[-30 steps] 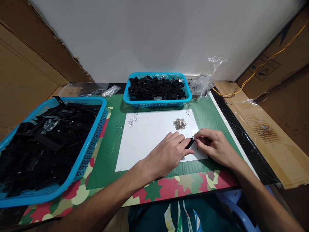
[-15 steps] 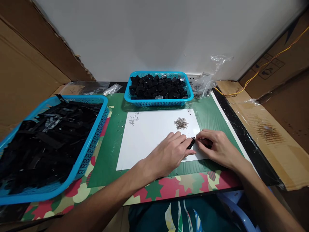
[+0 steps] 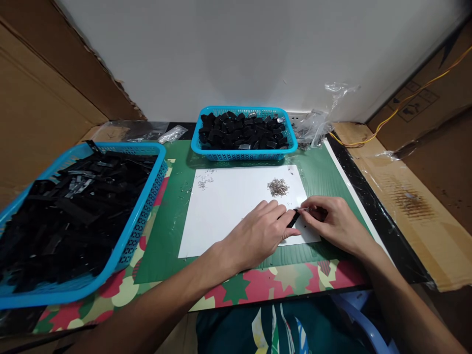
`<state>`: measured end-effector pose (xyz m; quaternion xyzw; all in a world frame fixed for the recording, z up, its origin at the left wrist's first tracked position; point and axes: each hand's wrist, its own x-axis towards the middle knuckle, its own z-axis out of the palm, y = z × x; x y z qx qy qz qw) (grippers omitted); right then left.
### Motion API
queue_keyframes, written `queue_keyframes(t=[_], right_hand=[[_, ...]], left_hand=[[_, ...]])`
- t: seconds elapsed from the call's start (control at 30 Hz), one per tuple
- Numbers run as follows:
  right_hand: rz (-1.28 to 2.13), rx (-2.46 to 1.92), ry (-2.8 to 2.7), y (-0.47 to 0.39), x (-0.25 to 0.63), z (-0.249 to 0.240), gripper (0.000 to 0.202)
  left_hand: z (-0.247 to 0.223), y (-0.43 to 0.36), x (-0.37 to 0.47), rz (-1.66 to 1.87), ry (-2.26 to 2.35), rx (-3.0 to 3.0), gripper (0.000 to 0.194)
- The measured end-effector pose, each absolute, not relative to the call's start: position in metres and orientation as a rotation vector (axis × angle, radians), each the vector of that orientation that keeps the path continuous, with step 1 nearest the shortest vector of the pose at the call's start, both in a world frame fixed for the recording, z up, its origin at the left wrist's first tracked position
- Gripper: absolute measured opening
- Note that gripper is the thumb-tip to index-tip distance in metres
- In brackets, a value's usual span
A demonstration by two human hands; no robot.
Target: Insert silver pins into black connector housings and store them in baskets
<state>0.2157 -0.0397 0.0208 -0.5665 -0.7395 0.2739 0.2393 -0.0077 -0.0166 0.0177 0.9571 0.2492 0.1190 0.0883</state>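
A: First entry, the hands?
B: Left hand [image 3: 266,226], right of centre: fingers bent towards the thumb, gripping one small black part [image 3: 294,219]. Right hand [image 3: 330,216], just to its right: fingertips drawn together, pinching a thin metallic implement [image 3: 304,210]. One end lies at the black part's upper end; contact is too small to tell.

A: Location of the part?
B: Over the right portion of a white sheet [image 3: 217,216], lower right of the frame's centre.

A: Also on that sheet?
B: One heap of tiny brownish metal pieces [image 3: 278,187], near the hands, above; one loose scatter of tiny pieces [image 3: 204,181], at the sheet's upper left corner.

A: Beyond?
B: Green mat [image 3: 162,236], beneath the sheet. Blue basket [image 3: 243,153], upper centre, filled with short black pieces [image 3: 236,132]. Larger blue basket [image 3: 142,221], left side, heaped with long black pieces [image 3: 77,211]. Clear plastic bag [image 3: 313,129], upper right.
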Motion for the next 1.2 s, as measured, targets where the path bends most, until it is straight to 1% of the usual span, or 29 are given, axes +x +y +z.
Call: queue_keyframes(t=[0.13,0.53,0.73,0.87,1.0,1.2], right_hand=[[0.713,-1.531,-1.991,-0.042,0.218,0.016,0.014],[0.588,-1.486,-1.998,-0.048,0.211,0.006,0.013],[0.697,-1.466,-2.100,-0.045,0.214,0.011,0.015],[0.750,-1.477,-2.142,-0.045,0.216,0.017,0.018],[0.687,-1.511,-2.137,-0.051,0.219,0.020,0.018],[0.559,-1.483,-2.110,-0.053,0.237,0.019,0.024]], left_hand=[[0.016,-0.017,-0.008,0.351,0.761,2.832,0.043],[0.015,-0.017,-0.007,0.370,0.749,2.825,0.042],[0.017,-0.019,-0.007,0.333,0.745,2.848,0.042],[0.018,-0.017,-0.007,0.357,0.737,2.841,0.037],[0.015,-0.017,-0.008,0.441,0.709,2.899,0.031],[0.008,-0.017,-0.009,0.517,0.702,2.982,0.033]])
